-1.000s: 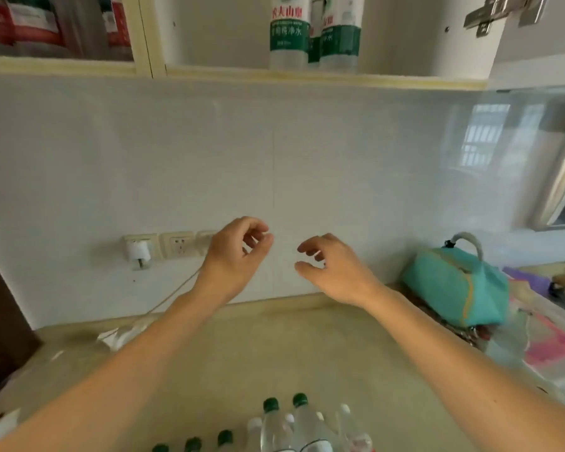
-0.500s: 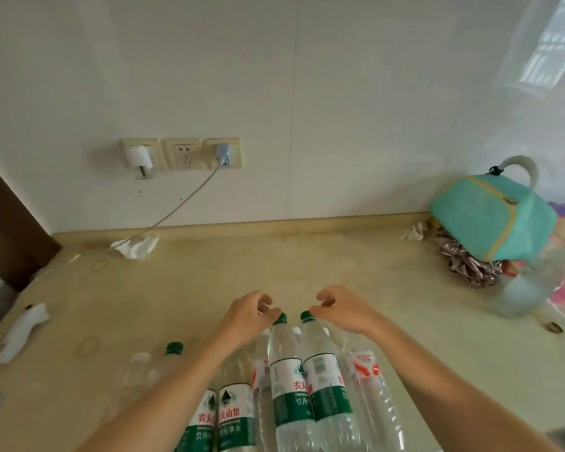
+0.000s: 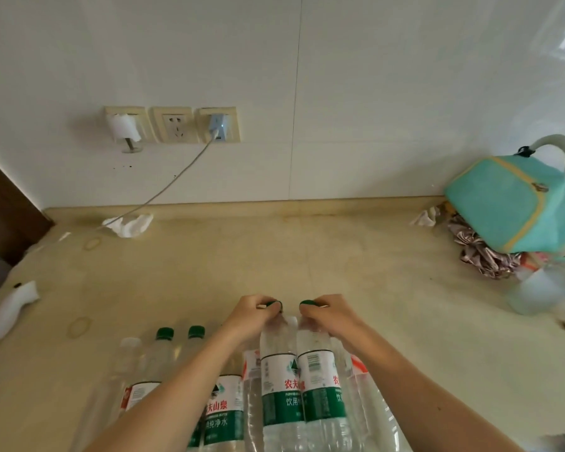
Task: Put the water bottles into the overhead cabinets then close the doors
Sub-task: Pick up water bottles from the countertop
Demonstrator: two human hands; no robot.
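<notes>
I am looking down on a beige table [image 3: 274, 256] that runs back to a white tiled wall [image 3: 372, 93]. At the right edge a teal bag [image 3: 509, 203] with a pale handle sits on crumpled wrapping, with a cloudy plastic container [image 3: 535, 290] just in front of it. A row of three wall sockets [image 3: 173, 124] carries a charger, and its cable [image 3: 163, 190] drops to a white tissue [image 3: 129, 225] on the table. Another white scrap [image 3: 10, 309] lies at the far left.

Close to me stands a cluster of water bottles [image 3: 222, 409], upright, green-capped, with white and green labels. My left hand [image 3: 253, 316] has its grip curled round the neck of the left bottle [image 3: 279, 386], fingers over the green cap. My right hand [image 3: 331, 316] grips the neck of the right bottle [image 3: 320, 389] the same way. These two bottles stand touching side by side at the front of the cluster. Two more green caps [image 3: 180, 333] show to the left, apart from my hands.
</notes>
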